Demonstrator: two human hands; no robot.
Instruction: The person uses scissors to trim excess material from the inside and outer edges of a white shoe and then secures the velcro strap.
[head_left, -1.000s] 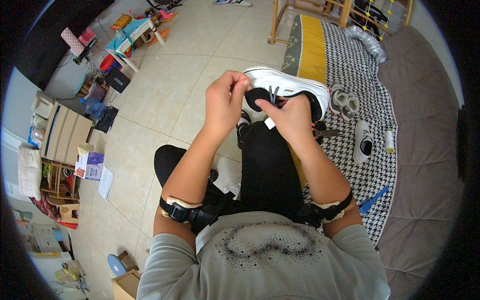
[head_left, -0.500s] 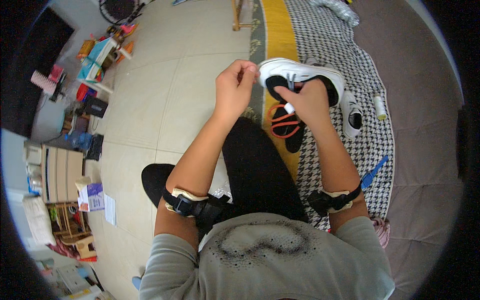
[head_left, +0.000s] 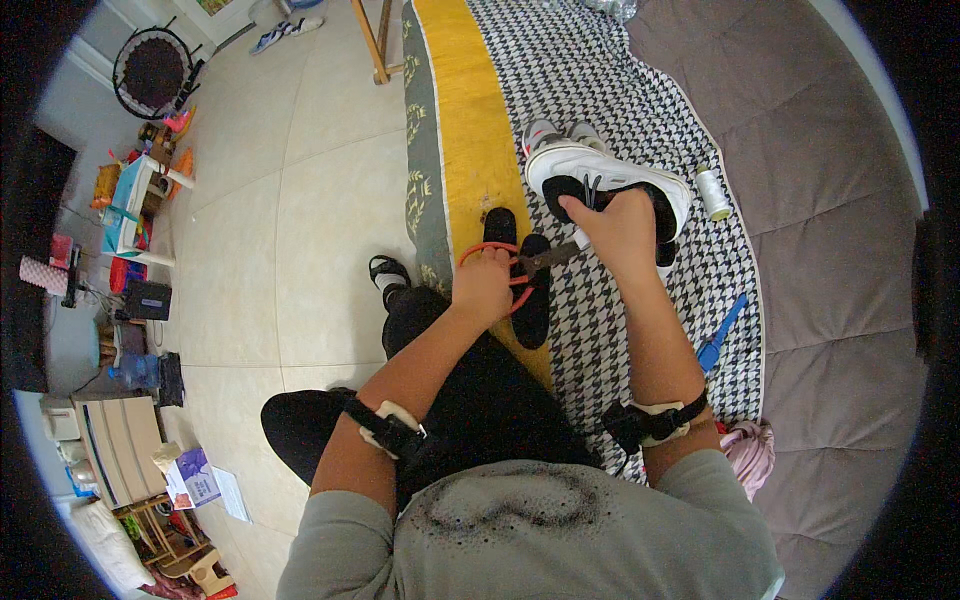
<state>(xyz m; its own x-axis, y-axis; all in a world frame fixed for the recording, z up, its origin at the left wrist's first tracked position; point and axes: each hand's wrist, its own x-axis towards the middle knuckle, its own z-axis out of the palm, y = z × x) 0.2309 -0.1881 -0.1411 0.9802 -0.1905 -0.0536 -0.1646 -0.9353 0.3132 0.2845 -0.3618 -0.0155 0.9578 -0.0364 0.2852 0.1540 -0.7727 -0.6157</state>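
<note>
since the frame half a second ago, the left hand [head_left: 483, 288] has moved from beside the toe of the white shoe [head_left: 572, 160] down to the orange handles of the scissors [head_left: 548, 257]. its fingers bend over the handles; whether they are clamped cannot be determined. right hand [head_left: 622, 228]: pinching the white shoe, thumb on the black tongue, other fingers inside the opening. the white shoe is held on its side above the houndstooth cloth [head_left: 588, 345], toe toward the left. the scissors' handles overlap two black sole-shaped pieces [head_left: 531, 310]; the blades point toward the right hand. farther out, a blue strap [head_left: 722, 335], a thread spool [head_left: 713, 195] and grey shoes [head_left: 541, 135] rest on the cloth. beyond lies the tiled floor [head_left: 240, 290].
</note>
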